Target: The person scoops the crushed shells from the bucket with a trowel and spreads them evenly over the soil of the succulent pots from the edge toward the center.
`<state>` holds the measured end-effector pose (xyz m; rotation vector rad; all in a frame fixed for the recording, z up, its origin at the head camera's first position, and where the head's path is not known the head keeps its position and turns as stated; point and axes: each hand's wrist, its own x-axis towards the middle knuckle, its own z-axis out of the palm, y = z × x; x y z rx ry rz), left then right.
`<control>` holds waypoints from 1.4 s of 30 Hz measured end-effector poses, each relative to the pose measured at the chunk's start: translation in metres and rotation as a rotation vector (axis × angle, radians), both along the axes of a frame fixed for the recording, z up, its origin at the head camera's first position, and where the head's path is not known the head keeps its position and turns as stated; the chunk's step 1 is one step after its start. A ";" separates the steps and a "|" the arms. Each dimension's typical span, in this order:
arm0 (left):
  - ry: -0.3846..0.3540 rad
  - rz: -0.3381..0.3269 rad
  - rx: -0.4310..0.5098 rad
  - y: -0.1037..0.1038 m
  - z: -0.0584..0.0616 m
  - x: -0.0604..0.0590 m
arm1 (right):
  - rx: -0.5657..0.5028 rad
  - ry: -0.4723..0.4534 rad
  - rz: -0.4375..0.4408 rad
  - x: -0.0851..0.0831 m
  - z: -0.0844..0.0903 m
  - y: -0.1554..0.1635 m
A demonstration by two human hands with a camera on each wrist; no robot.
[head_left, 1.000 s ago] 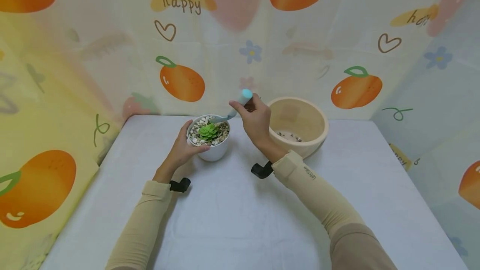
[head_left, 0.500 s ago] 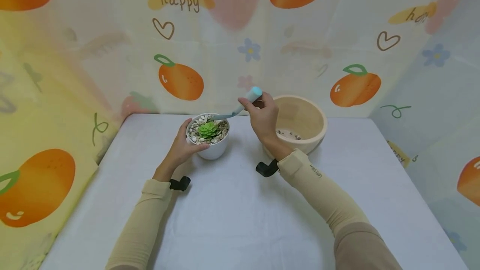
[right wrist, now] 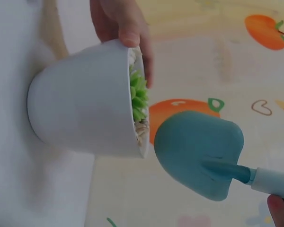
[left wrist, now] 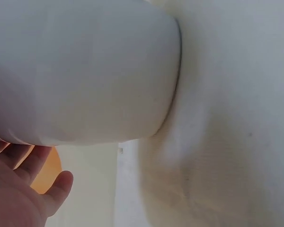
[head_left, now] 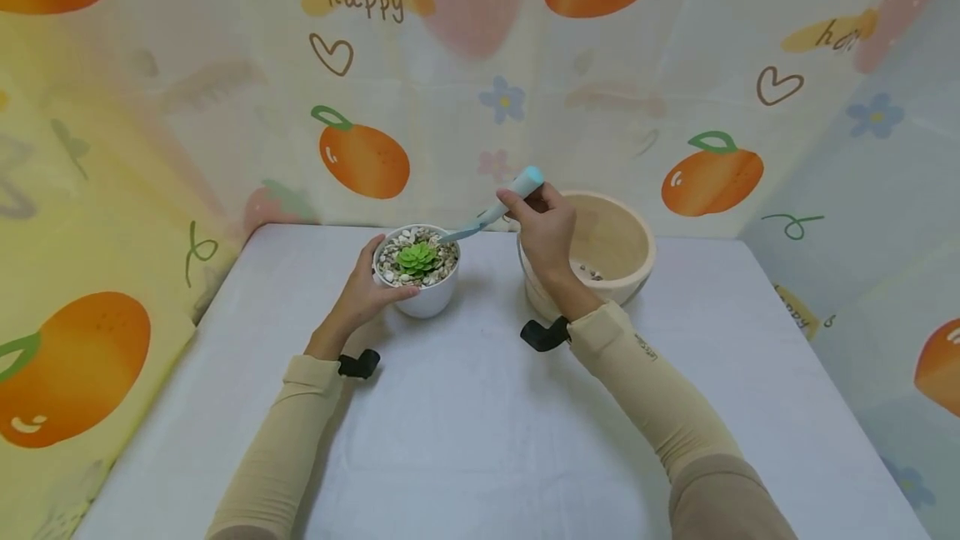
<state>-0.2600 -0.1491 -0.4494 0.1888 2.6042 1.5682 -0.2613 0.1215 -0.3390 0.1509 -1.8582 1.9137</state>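
My left hand (head_left: 362,300) holds a small white flower pot (head_left: 426,303) at its rim, thumb in front and fingers round the left side. Pale pebbles surround a green succulent (head_left: 417,257) in the pot. With my right hand (head_left: 551,232) I grip the light-blue handle of a small trowel (head_left: 500,208). In the right wrist view the teal trowel blade (right wrist: 194,146) hangs just past the pot's rim, a narrow gap between them. Its hollow side is turned away in the head view, so any load is hidden. The left wrist view shows the pot's wall (left wrist: 94,75) standing on the cloth.
A large beige planter (head_left: 647,252) stands to the right, behind my right hand, with a few pebbles (head_left: 590,272) at its bottom. A white cloth (head_left: 450,423) covers the table. Printed fabric (head_left: 442,132) hangs along the back and both sides.
My right hand has moved right with the trowel, and its blade has shifted from over the pebbles behind the succulent to the pot's right rim. My left hand stays on the pot.
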 end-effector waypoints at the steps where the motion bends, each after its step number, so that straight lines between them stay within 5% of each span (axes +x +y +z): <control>1: -0.003 -0.001 -0.002 0.000 0.000 0.000 | -0.004 0.002 0.007 0.001 0.001 0.001; 31: 0.013 0.037 -0.017 0.000 -0.001 0.003 | -0.173 0.158 0.073 -0.001 0.014 0.059; 42: 0.019 0.032 -0.014 0.000 0.000 0.003 | -0.219 0.128 0.050 0.005 0.028 0.090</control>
